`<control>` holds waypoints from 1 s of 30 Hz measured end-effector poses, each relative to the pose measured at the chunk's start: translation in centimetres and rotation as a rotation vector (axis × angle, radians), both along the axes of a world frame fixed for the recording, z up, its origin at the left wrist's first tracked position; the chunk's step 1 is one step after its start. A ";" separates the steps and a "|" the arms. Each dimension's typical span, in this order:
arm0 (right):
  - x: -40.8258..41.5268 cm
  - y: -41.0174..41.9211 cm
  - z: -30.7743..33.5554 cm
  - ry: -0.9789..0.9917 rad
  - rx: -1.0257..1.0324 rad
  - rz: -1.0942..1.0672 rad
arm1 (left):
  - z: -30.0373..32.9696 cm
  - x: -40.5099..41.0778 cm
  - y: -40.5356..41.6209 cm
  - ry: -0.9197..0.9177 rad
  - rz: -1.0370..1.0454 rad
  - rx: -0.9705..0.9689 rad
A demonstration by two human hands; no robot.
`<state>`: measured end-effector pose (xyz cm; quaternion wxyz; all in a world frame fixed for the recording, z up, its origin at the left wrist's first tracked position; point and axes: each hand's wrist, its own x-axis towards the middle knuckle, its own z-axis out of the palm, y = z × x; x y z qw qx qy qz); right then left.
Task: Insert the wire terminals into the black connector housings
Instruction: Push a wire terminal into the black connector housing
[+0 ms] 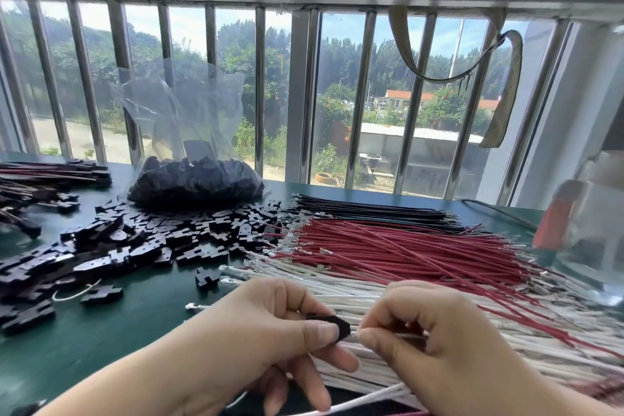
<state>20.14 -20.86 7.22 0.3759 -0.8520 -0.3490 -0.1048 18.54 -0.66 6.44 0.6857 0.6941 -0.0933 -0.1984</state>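
Note:
My left hand (270, 331) pinches a black connector housing (341, 328) between thumb and forefinger at the bottom centre. My right hand (429, 334) pinches a white wire (371, 397) close to its terminal end, with the tip touching the housing's right face. The wire's tail trails down and left below my hands. Beneath both hands lies a bed of white wires (354, 294). Behind it lie red wires (405, 250) and black wires (371, 209), all with metal terminals pointing left.
Loose black housings (141, 240) are heaped on the green table (118, 338) at the left. A clear bag of housings (196, 179) stands behind them. Finished wired pieces (40, 179) lie at the far left. A clear container (587, 223) stands at the right.

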 end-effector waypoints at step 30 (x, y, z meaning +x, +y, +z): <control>0.1 -0.6 1.1 0.252 0.142 0.025 | 1.0 -1.2 -0.6 -0.566 0.270 0.297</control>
